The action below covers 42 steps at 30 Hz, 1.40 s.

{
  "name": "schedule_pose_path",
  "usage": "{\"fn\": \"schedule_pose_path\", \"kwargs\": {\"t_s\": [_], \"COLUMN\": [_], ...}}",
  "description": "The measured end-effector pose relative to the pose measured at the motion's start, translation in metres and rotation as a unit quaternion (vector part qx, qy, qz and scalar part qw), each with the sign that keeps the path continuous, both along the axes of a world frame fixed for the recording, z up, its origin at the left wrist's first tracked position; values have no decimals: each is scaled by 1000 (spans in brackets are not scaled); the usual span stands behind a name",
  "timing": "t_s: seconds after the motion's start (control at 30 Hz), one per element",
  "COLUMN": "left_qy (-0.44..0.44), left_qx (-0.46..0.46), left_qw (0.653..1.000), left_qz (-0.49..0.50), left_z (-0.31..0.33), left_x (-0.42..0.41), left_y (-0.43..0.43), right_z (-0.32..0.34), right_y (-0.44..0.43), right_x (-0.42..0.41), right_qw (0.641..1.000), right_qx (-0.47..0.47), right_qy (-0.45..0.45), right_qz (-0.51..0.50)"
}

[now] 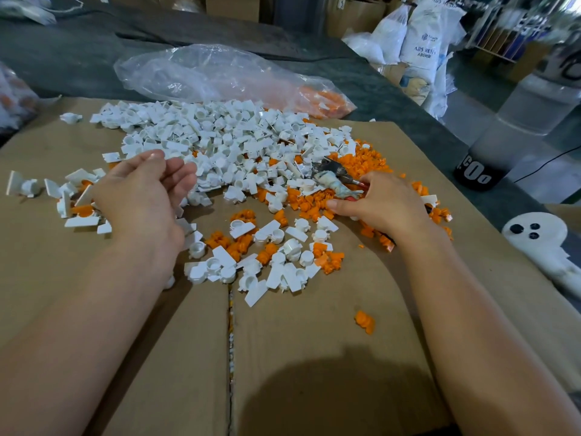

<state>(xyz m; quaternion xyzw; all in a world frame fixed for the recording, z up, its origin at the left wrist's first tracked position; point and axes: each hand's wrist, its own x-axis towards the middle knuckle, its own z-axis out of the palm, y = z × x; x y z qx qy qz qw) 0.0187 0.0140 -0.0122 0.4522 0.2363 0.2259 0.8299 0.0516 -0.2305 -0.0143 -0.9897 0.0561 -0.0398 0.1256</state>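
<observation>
A big heap of small white plastic parts (220, 136) lies on flattened cardboard (314, 357), mixed with orange plastic pieces (361, 162) toward the right. My left hand (144, 190) hovers at the heap's left edge, palm turned up, fingers loosely curled, holding nothing that I can see. My right hand (380, 202) lies on the orange pieces and grips the red handles of a pair of cutting pliers (333, 174), whose cloth-wrapped metal jaws point up-left into the pile.
A clear plastic bag (220, 73) with orange parts inside lies behind the heap on dark cloth. A white object with black dots (540, 237) lies at the right. White sacks (421, 42), a barrel (509, 133) and cardboard boxes stand beyond the table.
</observation>
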Motion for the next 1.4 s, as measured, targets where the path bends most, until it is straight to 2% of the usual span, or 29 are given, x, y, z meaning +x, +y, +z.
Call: {"fn": "schedule_pose_path", "kwargs": {"t_s": [0.17,0.37,0.43,0.5,0.53,0.57,0.63,0.7,0.73,0.83,0.97,1.07,1.13,1.2,1.27,1.33,1.4], "left_qy": [11,-12,-2,21,31,36,30,21,23,51,73,83,77,47,9,-12,-25], "left_qx": [-51,-3,40,147,236,341,536,651,681,723,741,748,742,710,658,599,536], "left_qw": [998,1000,999,988,969,935,835,745,713,660,639,631,642,686,741,788,827], "left_qz": [38,25,12,-38,-68,-92,-118,-144,-164,-199,-195,-187,-178,-151,-133,-142,-169], "left_z": [-2,0,0,-2,-4,-7,-14,-18,-20,-22,-22,-22,-22,-21,-17,-12,-10], "left_x": [4,2,2,3,2,1,-2,-2,-1,0,-1,-1,-2,-3,-5,-7,-10], "left_y": [1,-1,-1,-3,-5,-7,-10,-11,-12,-13,-12,-9,-10,-11,-12,-15,-17], "right_z": [-1,-1,-1,-1,-1,-1,-1,-1,-1,0,1,2,2,3,4,7,7], "right_y": [0,1,2,3,3,3,4,5,5,5,6,7,7,8,10,15,23], "right_x": [1,1,1,0,0,-1,-2,-3,-3,-4,-5,-6,-6,-6,-7,-9,-11], "right_qw": [1000,999,999,999,999,999,999,999,999,999,999,999,999,1000,997,985,975], "right_qx": [4,-4,-3,-6,-9,-12,-18,-22,-22,-26,-16,-21,-24,-11,29,65,74], "right_qy": [14,34,37,35,33,32,34,35,35,40,46,50,47,16,-63,-144,-170], "right_qz": [-4,-2,0,2,4,4,4,6,7,9,7,4,3,5,22,68,120]}}
